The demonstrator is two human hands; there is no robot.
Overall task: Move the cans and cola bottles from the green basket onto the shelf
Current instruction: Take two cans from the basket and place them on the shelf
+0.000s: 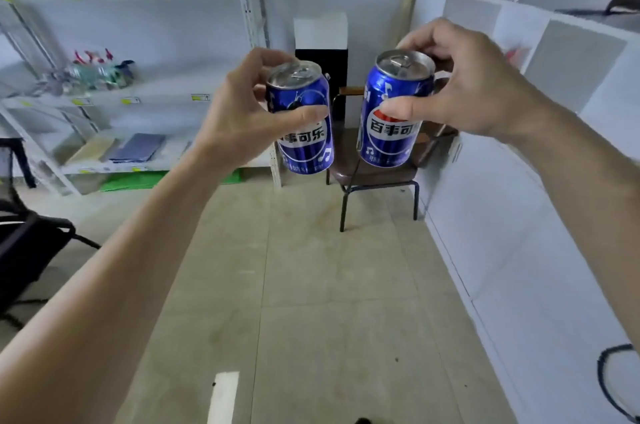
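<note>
I hold two blue cola cans upright in the air in front of me. My left hand [242, 112] grips the left can [304, 143] near its top, thumb across the front. My right hand [467, 88] grips the right can [388, 136] the same way. The cans are a short gap apart, both with silver tops and pull tabs facing up. A white metal shelf [138, 96] stands at the far left with spray bottles and flat items on its boards. The green basket is not in view.
A brown chair [374, 178] with black legs stands behind the cans by the wall. White cubby shelving [554, 70] runs along the right. A black office chair [27, 250] sits at the left edge. Something green [138, 181] lies under the metal shelf. Tiled floor stretches ahead.
</note>
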